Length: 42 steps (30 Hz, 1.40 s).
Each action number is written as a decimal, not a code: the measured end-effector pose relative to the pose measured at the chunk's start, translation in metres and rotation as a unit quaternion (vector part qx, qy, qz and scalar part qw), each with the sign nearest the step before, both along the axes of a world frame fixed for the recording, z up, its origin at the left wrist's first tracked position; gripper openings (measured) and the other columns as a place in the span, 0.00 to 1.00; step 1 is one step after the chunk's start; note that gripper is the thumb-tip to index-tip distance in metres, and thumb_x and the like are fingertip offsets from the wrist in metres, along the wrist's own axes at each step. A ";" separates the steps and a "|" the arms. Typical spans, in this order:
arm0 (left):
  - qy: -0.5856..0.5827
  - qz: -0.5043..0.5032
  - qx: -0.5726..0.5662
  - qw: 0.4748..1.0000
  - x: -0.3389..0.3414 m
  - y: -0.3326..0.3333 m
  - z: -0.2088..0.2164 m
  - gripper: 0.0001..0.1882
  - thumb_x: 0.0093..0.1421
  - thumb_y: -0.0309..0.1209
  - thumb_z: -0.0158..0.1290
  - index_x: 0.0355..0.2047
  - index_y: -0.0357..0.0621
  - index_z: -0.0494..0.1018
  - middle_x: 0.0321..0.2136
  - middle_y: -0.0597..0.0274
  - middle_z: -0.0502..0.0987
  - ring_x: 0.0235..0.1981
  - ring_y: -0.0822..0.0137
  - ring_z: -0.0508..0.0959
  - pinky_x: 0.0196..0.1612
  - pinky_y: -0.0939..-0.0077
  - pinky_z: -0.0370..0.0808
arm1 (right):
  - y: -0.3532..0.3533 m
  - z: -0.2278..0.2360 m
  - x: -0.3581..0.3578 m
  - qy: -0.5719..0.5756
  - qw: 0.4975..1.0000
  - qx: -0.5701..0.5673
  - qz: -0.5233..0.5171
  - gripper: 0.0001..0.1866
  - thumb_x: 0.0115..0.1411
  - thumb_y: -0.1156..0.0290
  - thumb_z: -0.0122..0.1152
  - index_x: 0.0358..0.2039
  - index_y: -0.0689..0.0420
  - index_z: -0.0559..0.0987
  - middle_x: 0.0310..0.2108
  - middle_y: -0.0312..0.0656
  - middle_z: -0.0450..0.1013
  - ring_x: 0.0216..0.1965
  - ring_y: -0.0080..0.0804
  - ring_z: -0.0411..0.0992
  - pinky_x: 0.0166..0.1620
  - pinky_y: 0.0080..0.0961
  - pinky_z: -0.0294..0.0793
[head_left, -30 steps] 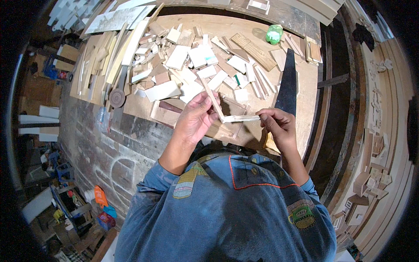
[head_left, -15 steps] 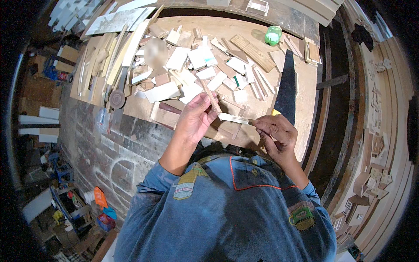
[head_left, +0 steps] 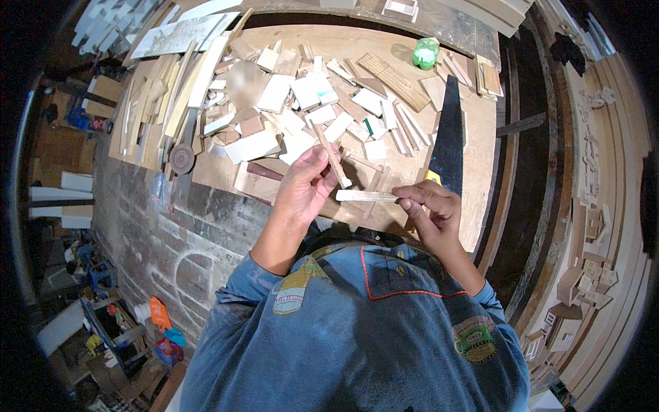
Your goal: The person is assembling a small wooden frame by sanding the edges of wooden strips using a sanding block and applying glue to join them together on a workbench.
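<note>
My left hand [head_left: 309,182] is closed on a narrow brown wooden strip [head_left: 327,147], held slanting, with a white blob on its near end. Between the thumb and fingers of my right hand [head_left: 434,209] is a thin, flat pale stick [head_left: 365,196], lying nearly level. Its free tip sits just below the strip's white end, with a small gap between them. Both hands are above the near edge of a wooden board [head_left: 473,147]. Beyond them lies a heap of white and brown wood offcuts [head_left: 302,99].
A handsaw [head_left: 449,130] with a yellow handle part lies right of the heap. A green container [head_left: 425,53] with white contents stands at the far right. Long wood strips [head_left: 154,103] lie at the left, near a round wooden disc [head_left: 182,158]. Small wooden house models [head_left: 568,287] line the right side.
The pale stick in my right hand has come away from the strip's end, moving slightly down and toward me. A white blob now shows on the strip's tip. My left hand has barely moved.
</note>
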State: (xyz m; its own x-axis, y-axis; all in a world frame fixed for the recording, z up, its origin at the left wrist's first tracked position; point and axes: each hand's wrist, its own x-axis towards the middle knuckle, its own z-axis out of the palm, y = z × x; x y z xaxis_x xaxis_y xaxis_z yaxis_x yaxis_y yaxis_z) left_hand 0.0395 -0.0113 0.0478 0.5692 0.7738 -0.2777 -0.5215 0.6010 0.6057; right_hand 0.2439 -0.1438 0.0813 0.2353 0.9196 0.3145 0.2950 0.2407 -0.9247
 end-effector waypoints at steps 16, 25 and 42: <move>-0.010 0.046 0.001 0.999 -0.016 0.014 -0.020 0.12 0.63 0.29 0.51 0.47 0.40 0.69 0.37 0.62 0.75 0.38 0.69 0.78 0.40 0.78 0.80 | 0.183 -0.042 0.174 -0.333 0.865 0.025 -0.374 0.12 0.59 0.62 0.58 0.38 0.53 0.83 0.29 0.49 0.77 0.29 0.41 0.77 0.34 0.31 0.74; 0.296 0.067 0.125 0.944 -0.017 0.021 -0.038 0.08 0.59 0.27 0.57 0.38 0.36 0.76 0.27 0.67 0.77 0.26 0.78 0.75 0.31 0.84 0.74 | 0.255 -0.060 0.208 -0.543 0.798 -0.161 -0.206 0.15 0.58 0.59 0.56 0.43 0.49 0.81 0.45 0.50 0.74 0.42 0.50 0.75 0.45 0.44 0.74; 0.530 -0.051 0.324 0.782 -0.007 0.030 -0.077 0.14 0.49 0.30 0.63 0.33 0.32 0.80 0.21 0.58 0.80 0.23 0.75 0.76 0.30 0.80 0.73 | 0.086 -0.040 0.138 -0.284 0.906 0.056 -0.310 0.11 0.54 0.69 0.64 0.40 0.52 0.83 0.45 0.46 0.75 0.49 0.40 0.72 0.52 0.32 0.69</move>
State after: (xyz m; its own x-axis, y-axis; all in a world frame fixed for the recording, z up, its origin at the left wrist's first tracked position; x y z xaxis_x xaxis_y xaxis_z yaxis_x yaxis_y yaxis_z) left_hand 0.0324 0.0182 -0.0288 0.3526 0.9133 -0.2041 0.5112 -0.0053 0.8594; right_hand 0.3814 -0.0579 0.0409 0.4666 0.6214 0.6294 0.8255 -0.0504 -0.5621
